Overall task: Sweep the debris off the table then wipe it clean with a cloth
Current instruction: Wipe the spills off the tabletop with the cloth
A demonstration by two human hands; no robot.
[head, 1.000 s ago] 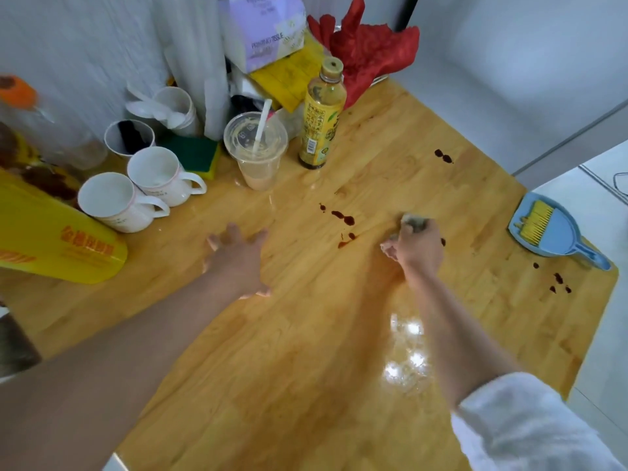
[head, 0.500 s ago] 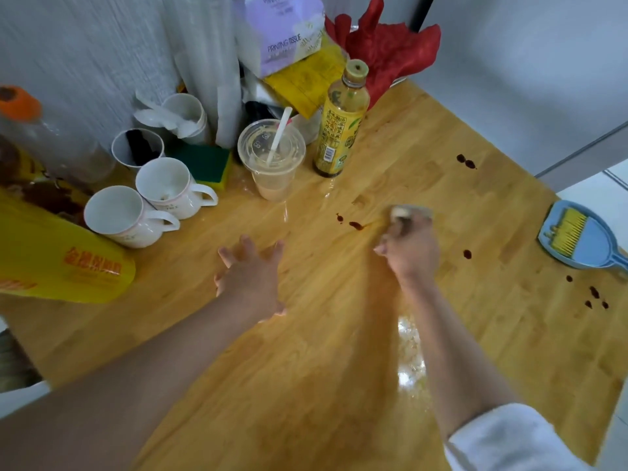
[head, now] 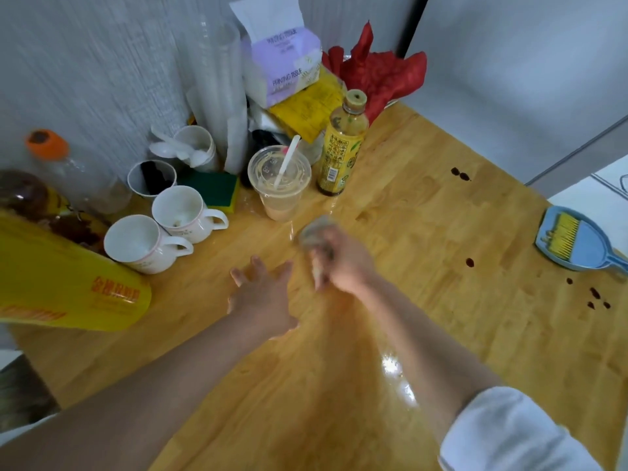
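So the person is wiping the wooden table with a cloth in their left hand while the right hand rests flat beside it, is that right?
Not quite: the hands are swapped. The head view shows the right hand gripping the cloth on the wooden table, while the left hand rests flat beside it with fingers spread.

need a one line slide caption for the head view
Right hand wipes the wooden table with a cloth; left hand spread, dark spots remaining.

Home kitchen corner: mugs (head: 163, 232), sponge (head: 212, 186), tissue pack (head: 282, 69).
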